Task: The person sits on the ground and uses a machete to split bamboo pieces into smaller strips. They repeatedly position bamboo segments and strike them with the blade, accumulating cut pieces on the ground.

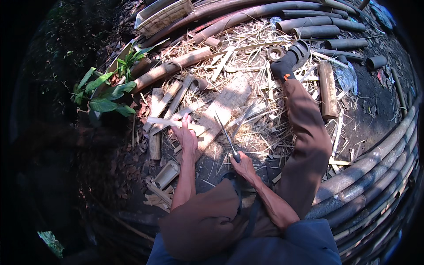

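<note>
In my left hand (187, 136) is a pale split bamboo strip (170, 123), gripped near its middle and lying crosswise over a wooden board (227, 99). My right hand (244, 165) is closed round the dark handle of a knife (227, 136). Its long narrow blade points up and away to the left, apart from the strip. The board lies slanted on the ground between my legs, its near end partly behind my left hand and the strip.
Shavings (260, 119) litter the ground around the board. Split bamboo pieces (170, 99) lie at the left, near a green plant (108, 90). Long bamboo poles (375, 163) curve along the right. More poles (247, 15) and a plastic crate (165, 20) are at the back. My outstretched leg (304, 119) is right of the board.
</note>
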The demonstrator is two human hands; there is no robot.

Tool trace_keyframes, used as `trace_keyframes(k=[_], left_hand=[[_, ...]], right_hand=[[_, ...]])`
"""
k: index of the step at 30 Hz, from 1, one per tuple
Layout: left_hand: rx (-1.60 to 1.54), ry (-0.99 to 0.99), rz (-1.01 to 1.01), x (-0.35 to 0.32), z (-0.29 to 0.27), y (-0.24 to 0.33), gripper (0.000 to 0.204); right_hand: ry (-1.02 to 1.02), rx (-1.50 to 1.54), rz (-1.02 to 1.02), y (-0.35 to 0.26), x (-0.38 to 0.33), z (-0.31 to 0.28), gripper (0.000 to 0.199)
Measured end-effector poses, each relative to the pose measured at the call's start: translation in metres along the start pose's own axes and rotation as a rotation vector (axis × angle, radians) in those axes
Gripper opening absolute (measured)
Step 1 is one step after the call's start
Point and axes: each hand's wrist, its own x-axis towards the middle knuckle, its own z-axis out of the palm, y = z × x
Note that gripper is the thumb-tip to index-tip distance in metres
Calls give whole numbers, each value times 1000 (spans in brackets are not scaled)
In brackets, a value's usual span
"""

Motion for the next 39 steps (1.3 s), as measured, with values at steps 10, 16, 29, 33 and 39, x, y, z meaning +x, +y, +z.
trace_keyframes(k=[10,16,29,33,39], left_hand=[[-116,45,127,-15,-4,-74,40],[115,162,-42,-42,-10,-31,49],[297,187,112,-46,-35,-2,49],[611,181,69,-56,-35,-11,58],[526,64,93,-73,-23,-9,69]], right_hand=[[-86,-191,-77,-16,-2,1,33],[7,-282,-69,22,7,7,32],[6,-204,8,-21,-4,5,38],[-137,-291,-61,-39,-9,5,40],[84,-285,-157,12,19,11,38]])
